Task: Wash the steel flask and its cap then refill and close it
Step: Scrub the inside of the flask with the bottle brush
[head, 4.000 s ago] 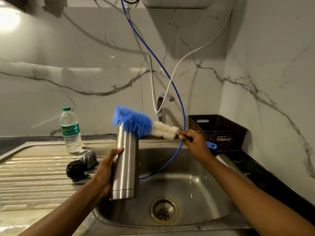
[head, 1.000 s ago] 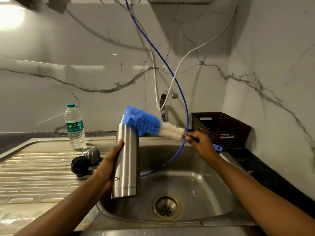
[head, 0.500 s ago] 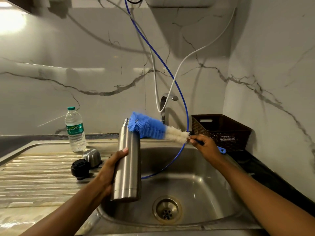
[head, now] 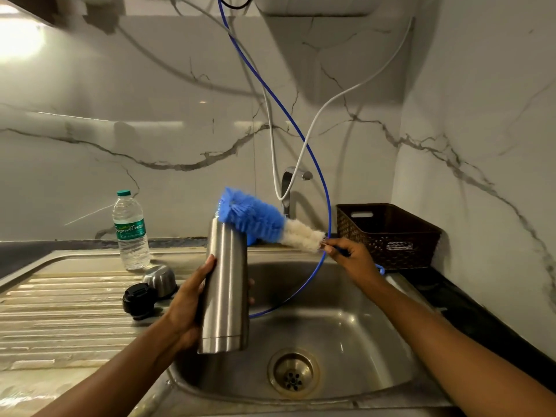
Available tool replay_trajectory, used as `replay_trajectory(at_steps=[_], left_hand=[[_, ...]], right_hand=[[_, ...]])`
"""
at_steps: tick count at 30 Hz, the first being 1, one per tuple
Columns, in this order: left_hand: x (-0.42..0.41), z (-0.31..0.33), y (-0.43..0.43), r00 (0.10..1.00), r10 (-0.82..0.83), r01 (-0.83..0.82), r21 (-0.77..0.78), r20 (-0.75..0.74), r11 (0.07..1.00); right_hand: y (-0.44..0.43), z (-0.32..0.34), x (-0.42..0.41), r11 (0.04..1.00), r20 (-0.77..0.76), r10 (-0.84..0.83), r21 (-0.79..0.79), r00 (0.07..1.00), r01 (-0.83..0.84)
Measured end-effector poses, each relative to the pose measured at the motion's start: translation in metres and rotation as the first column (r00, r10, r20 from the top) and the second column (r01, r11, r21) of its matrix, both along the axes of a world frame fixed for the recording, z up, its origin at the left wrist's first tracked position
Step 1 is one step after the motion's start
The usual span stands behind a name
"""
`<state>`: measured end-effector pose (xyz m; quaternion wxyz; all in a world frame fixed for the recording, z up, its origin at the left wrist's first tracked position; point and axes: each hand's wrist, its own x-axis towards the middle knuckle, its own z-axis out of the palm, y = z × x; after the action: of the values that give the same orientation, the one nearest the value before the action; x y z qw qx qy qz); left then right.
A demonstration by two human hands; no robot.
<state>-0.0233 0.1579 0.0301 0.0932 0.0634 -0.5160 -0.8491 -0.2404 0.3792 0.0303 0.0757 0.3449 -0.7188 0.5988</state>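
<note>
Head view: the left hand (head: 188, 308) is gripping the tall cylindrical steel flask (head: 225, 284) upright over the stainless sink basin (head: 355, 335). The right hand (head: 352, 255) is pinching the handle of the blue-and-white bristle bottle brush (head: 264, 224), whose blue end is lying against the flask's mouth. 2 cap parts, the black round stopper (head: 139, 300) and the domed steel cap (head: 160, 279), are sitting on the ribbed drainboard (head: 60, 311).

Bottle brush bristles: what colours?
Blue at the tip, white near the handle on the bottle brush; head view.
</note>
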Motion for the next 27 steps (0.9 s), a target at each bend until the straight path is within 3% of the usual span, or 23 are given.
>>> replay_trajectory(at_steps=[7, 13, 20, 22, 25, 27], left_hand=[[-0.003, 0.000, -0.008, 0.998, 0.026, -0.022, 0.092, -0.052, 0.996], [-0.007, -0.006, -0.007, 1.000, -0.011, 0.011, 0.035, 0.002, 0.999], [0.005, 0.007, -0.016, 0.963, -0.214, 0.247, 0.223, -0.163, 0.943], [0.005, -0.003, -0.019, 0.958, -0.211, 0.246, 0.182, -0.193, 0.952], [0.004, -0.003, -0.014, 0.923, -0.333, 0.354, 0.086, -0.191, 0.931], [0.002, -0.008, -0.019, 0.934, -0.291, 0.306, 0.045, -0.208, 0.951]], right_hand=[[0.005, -0.004, -0.005, 1.000, 0.007, -0.004, 0.021, 1.000, 0.004], [-0.017, 0.000, 0.010, 0.997, 0.008, 0.058, 0.043, 0.998, -0.058], [0.013, -0.004, -0.004, 0.998, 0.035, -0.059, 0.035, 0.998, 0.057], [0.007, -0.003, -0.001, 0.997, 0.041, -0.053, 0.055, 0.998, 0.051], [-0.010, -0.003, 0.010, 0.997, 0.074, -0.031, 0.076, 0.997, 0.025], [-0.014, -0.001, 0.013, 0.998, 0.087, -0.044, 0.052, 0.995, 0.039]])
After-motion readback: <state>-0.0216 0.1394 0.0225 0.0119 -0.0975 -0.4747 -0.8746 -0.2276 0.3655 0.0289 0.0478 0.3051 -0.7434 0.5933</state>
